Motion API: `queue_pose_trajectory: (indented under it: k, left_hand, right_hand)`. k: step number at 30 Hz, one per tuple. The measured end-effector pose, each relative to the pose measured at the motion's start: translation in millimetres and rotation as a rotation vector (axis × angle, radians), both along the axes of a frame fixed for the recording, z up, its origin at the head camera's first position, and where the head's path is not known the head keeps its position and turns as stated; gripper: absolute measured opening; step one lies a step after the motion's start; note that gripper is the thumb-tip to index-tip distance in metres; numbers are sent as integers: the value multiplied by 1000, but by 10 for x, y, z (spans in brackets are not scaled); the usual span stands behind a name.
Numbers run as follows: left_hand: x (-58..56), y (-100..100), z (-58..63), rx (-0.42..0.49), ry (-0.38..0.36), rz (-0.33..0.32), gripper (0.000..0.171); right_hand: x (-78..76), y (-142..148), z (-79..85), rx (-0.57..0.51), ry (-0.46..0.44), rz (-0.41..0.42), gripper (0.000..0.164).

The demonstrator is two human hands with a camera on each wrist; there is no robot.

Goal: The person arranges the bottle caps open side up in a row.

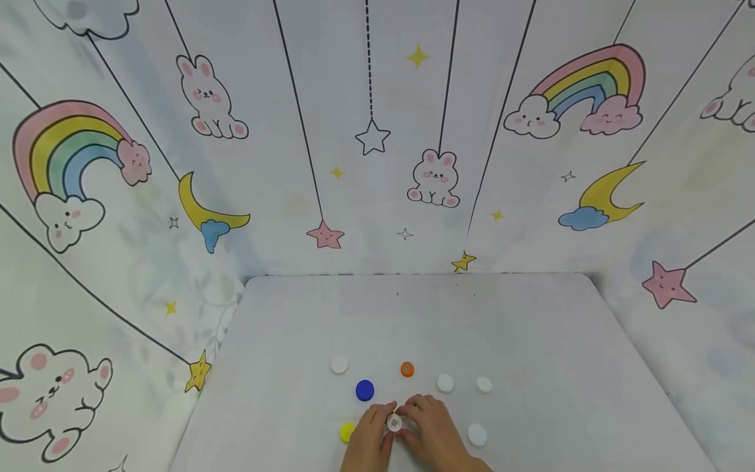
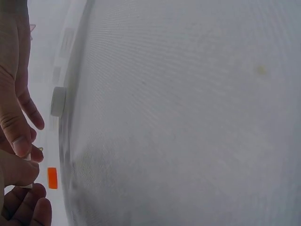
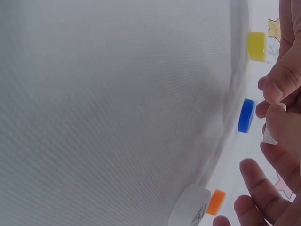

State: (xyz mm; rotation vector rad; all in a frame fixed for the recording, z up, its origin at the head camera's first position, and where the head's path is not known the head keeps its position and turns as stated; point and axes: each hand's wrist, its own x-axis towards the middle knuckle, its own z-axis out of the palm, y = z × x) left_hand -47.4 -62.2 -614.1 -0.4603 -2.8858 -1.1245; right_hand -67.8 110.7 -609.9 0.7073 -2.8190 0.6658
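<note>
My left hand [image 1: 368, 438] and right hand [image 1: 432, 431] meet low in the head view, around a small white cap [image 1: 394, 423] with a grey mark on its top. Fingers and thumbs of both hands pinch it from opposite sides. A white sliver of this cap [image 3: 269, 137] shows between the fingers in the right wrist view; most of it is hidden there. The yellow cap [image 1: 346, 432] lies beside my left hand, partly covered by it. Just beyond the hands are a blue cap [image 1: 365, 391] and an orange cap [image 1: 407, 370] with a mark on top.
More white caps lie apart on the white table [image 1: 283, 341]: one at the far left [image 1: 339, 365], others to the right, including a white cap [image 1: 445, 383], a smaller white cap [image 1: 484, 385] and a white cap [image 1: 477, 435] near my right hand. A patterned cloth wall [image 1: 377, 196] rises behind.
</note>
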Motion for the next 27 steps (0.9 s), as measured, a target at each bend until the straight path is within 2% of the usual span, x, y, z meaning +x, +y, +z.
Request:
queue_pose_trajectory:
  k: [10, 22, 27]
  left_hand:
    - [21, 4, -23, 14, 52, 15, 48]
    - [17, -14, -43, 160, 18, 47, 36]
    - [12, -17, -24, 189, -33, 83, 26]
  right_hand:
    - [3, 3, 2, 13, -42, 12, 30]
    - [31, 16, -42, -81, 61, 43, 27]
    - [28, 31, -36, -130, 108, 67, 24]
